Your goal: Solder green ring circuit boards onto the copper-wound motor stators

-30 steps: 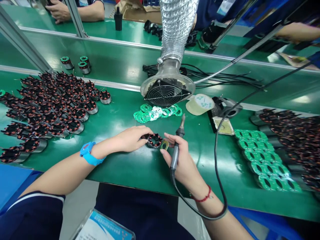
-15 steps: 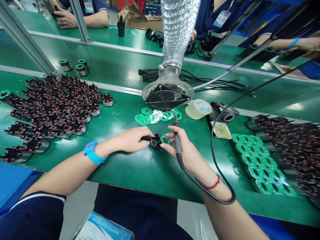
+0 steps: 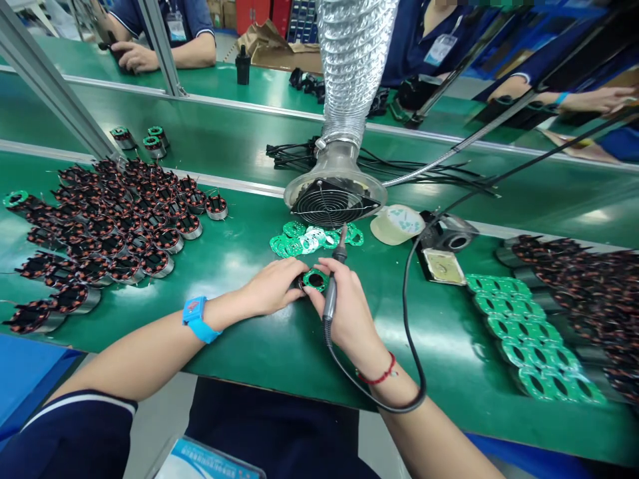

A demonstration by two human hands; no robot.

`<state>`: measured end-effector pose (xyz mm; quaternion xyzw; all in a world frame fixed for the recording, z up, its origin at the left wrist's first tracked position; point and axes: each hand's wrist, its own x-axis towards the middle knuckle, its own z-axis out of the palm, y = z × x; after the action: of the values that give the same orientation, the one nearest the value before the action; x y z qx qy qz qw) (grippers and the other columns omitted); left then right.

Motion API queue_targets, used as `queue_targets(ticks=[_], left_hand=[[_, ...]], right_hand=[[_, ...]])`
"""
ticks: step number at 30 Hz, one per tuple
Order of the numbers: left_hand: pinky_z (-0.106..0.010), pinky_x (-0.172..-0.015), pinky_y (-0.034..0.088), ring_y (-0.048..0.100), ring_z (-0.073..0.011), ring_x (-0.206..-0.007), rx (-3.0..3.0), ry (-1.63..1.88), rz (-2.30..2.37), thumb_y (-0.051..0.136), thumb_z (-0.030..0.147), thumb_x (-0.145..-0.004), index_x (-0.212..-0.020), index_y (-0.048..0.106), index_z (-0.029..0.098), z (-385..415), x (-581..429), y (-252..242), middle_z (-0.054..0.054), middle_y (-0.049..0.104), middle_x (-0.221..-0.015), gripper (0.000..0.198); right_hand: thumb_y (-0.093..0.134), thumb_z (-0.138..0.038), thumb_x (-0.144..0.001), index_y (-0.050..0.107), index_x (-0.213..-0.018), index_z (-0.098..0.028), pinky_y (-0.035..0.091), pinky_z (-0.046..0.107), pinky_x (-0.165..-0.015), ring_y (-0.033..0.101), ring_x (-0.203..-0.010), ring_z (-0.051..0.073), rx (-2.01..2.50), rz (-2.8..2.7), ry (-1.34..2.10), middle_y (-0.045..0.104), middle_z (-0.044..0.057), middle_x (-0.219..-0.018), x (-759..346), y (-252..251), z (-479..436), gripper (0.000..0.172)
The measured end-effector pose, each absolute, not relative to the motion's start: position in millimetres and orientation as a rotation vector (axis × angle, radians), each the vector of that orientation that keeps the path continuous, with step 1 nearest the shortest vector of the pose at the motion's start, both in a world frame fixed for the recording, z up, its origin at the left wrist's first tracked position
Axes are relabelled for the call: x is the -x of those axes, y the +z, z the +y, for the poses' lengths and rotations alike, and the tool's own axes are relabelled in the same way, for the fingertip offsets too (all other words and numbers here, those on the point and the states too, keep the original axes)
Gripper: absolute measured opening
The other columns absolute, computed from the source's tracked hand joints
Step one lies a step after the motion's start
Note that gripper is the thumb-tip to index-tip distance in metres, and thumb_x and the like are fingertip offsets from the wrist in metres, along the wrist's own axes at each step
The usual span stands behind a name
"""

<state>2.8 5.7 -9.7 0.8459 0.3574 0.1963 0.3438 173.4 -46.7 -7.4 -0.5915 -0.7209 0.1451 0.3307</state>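
My left hand (image 3: 272, 287) is closed around a motor stator (image 3: 300, 282) low over the green bench, its fingers hiding much of it. Against the top of the stator lies a green ring-shaped circuit board (image 3: 313, 271), pinched by the fingertips of my right hand (image 3: 349, 307). That same hand also carries a soldering iron (image 3: 330, 301), its tip pointing up and away from the board. Whether the ring is fully seated on the stator I cannot tell. Just beyond my hands lies a pile of loose ring boards (image 3: 287, 247).
A fume extractor fan (image 3: 329, 205) hangs above the pile. Stators (image 3: 124, 267) crowd the left, and more (image 3: 574, 286) stand at right beside green board panels (image 3: 524, 326). A solder spool (image 3: 397, 225) and iron stand (image 3: 449, 233) sit behind. The iron's cable (image 3: 407, 299) loops over my right forearm.
My right hand has moved left, bringing the ring board from beside the stator onto its top. The soldering iron has swung left with it and stands more upright.
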Motion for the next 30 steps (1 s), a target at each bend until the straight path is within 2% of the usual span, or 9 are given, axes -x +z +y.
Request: queue_targets(ticks=[4, 6, 9, 12, 15, 18, 21, 25, 30], left_hand=[[-0.043, -0.097, 0.047, 0.055, -0.0243, -0.111, -2.111, 0.590, 0.856, 0.054, 0.014, -0.083, -0.118, 0.051, 0.018, 2, -2, -6, -0.011, 0.058, -0.118, 0.035], [-0.042, -0.097, 0.047, 0.055, -0.0238, -0.110, -2.077, 0.624, 0.838, 0.055, 0.014, -0.082, -0.118, 0.050, 0.018, -3, -5, -3, -0.011, 0.057, -0.116, 0.037], [-0.043, -0.097, 0.047, 0.053, -0.0255, -0.111, -2.080, 0.624, 0.868, 0.061, 0.025, -0.084, -0.117, 0.050, 0.017, -10, -13, -2, -0.011, 0.056, -0.116, 0.036], [-0.043, -0.097, 0.047, 0.052, -0.0263, -0.110, -2.107, 0.603, 0.939, 0.061, 0.030, -0.087, -0.112, 0.051, 0.015, -16, -22, -2, -0.012, 0.056, -0.113, 0.030], [-0.042, -0.096, 0.047, 0.052, -0.0252, -0.108, -2.123, 0.584, 0.953, 0.059, 0.025, -0.089, -0.111, 0.052, 0.016, -17, -25, -1, -0.011, 0.056, -0.111, 0.025], [-0.041, -0.098, 0.047, 0.052, -0.0239, -0.109, -2.141, 0.545, 0.928, 0.057, 0.021, -0.089, -0.116, 0.052, 0.017, -15, -23, 4, -0.010, 0.055, -0.113, 0.027], [-0.040, -0.100, 0.047, 0.052, -0.0236, -0.112, -2.199, 0.438, 0.864, 0.056, 0.020, -0.090, -0.119, 0.053, 0.017, -10, -15, 10, -0.011, 0.054, -0.114, 0.029], [-0.041, -0.104, 0.046, 0.050, -0.0253, -0.122, -2.276, 0.327, 0.760, 0.053, 0.020, -0.092, -0.123, 0.053, 0.017, -5, -6, 15, -0.014, 0.050, -0.129, 0.031], [-0.042, -0.102, 0.048, 0.053, -0.0248, -0.122, -2.314, 0.411, 0.795, 0.051, 0.020, -0.092, -0.123, 0.051, 0.018, -8, -9, 7, -0.013, 0.054, -0.128, 0.031]], right_hand=[[0.064, -0.035, -0.085, 0.045, -0.130, -0.026, 0.047, 0.055, -0.096, 0.059, -0.111, 0.030, 1.530, -1.760, 0.436, 0.064, 0.011, -0.117, -177, -19, -60, 0.050], [0.060, -0.031, -0.086, 0.042, -0.132, -0.027, 0.045, 0.055, -0.101, 0.057, -0.118, 0.030, 1.503, -1.763, 0.520, 0.061, 0.012, -0.127, -180, -24, -66, 0.050], [0.050, -0.022, -0.088, 0.039, -0.134, -0.028, 0.045, 0.054, -0.104, 0.055, -0.125, 0.027, 1.482, -1.734, 0.648, 0.057, 0.011, -0.135, -184, -29, -73, 0.048], [0.048, -0.021, -0.089, 0.041, -0.131, -0.028, 0.047, 0.053, -0.101, 0.058, -0.122, 0.027, 1.493, -1.658, 0.661, 0.060, 0.011, -0.131, -187, -34, -74, 0.044], [0.051, -0.021, -0.089, 0.040, -0.132, -0.028, 0.046, 0.054, -0.101, 0.059, -0.121, 0.027, 1.470, -1.662, 0.626, 0.062, 0.011, -0.128, -189, -35, -72, 0.045], [0.053, -0.021, -0.088, 0.037, -0.134, -0.028, 0.047, 0.054, -0.101, 0.059, -0.119, 0.027, 1.435, -1.699, 0.584, 0.062, 0.011, -0.126, -189, -35, -71, 0.049], [0.055, -0.021, -0.087, 0.037, -0.134, -0.026, 0.052, 0.050, -0.094, 0.061, -0.108, 0.026, 1.442, -1.662, 0.481, 0.062, 0.010, -0.114, -185, -34, -72, 0.051], [0.054, -0.019, -0.087, 0.037, -0.132, -0.027, 0.056, 0.043, -0.085, 0.063, -0.088, 0.021, 1.446, -1.625, 0.448, 0.061, 0.005, -0.096, -181, -34, -73, 0.049], [0.055, -0.018, -0.087, 0.037, -0.132, -0.027, 0.057, 0.039, -0.082, 0.066, -0.085, 0.018, 1.386, -1.674, 0.545, 0.062, 0.003, -0.094, -188, -34, -73, 0.049]])
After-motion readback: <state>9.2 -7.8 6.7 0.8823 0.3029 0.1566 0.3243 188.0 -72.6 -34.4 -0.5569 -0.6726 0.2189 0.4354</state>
